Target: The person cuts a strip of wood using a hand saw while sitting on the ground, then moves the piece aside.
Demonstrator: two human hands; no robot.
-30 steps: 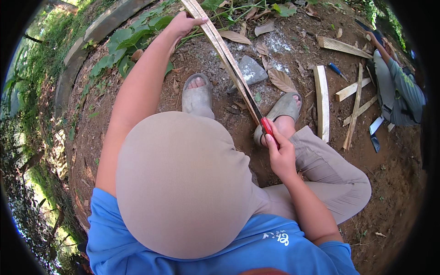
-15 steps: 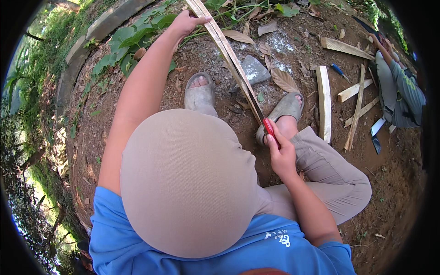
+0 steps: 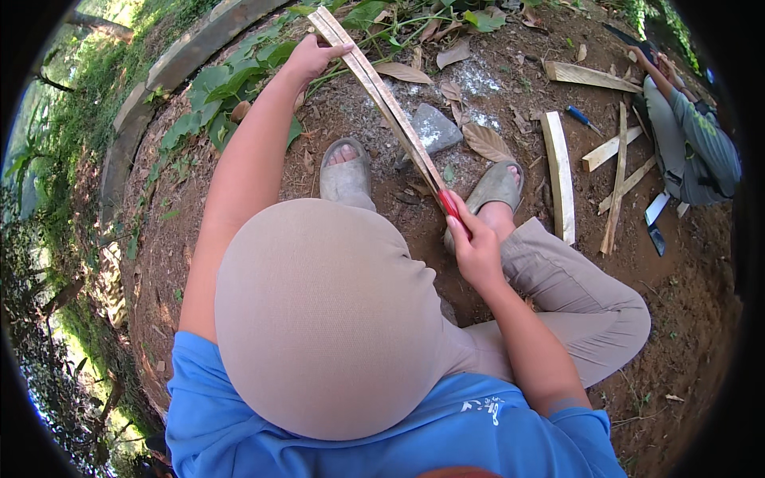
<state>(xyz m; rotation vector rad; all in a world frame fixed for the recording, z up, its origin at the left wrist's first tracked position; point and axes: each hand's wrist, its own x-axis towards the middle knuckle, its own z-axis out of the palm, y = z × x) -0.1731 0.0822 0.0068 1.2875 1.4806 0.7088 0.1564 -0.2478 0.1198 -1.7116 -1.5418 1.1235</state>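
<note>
A long, pale wooden strip (image 3: 370, 81) slants across the space in front of my feet, with a dark line running along its length. Up near its far end, my left hand (image 3: 309, 60) grips it, thumb laid across the wood. Closed around a red handle (image 3: 448, 203) at the near end is my right hand (image 3: 476, 248). A narrow dark part reaches from that handle along the strip; the exact kind of tool cannot be made out. My raised knee (image 3: 327, 319) in beige cloth fills the middle of the view.
A grey stone (image 3: 434, 129) lies between my sandals, amid white powder and dry leaves. Right of me are a wooden beam (image 3: 559, 177), a blue-handled screwdriver (image 3: 584, 118), several wood pieces (image 3: 612, 150) and a blade with a dark handle (image 3: 656, 223). Another person (image 3: 693, 143) sits at far right.
Both hands have shifted slightly left with the wooden strip and red-handled tool. The strip's far end has come into view.
</note>
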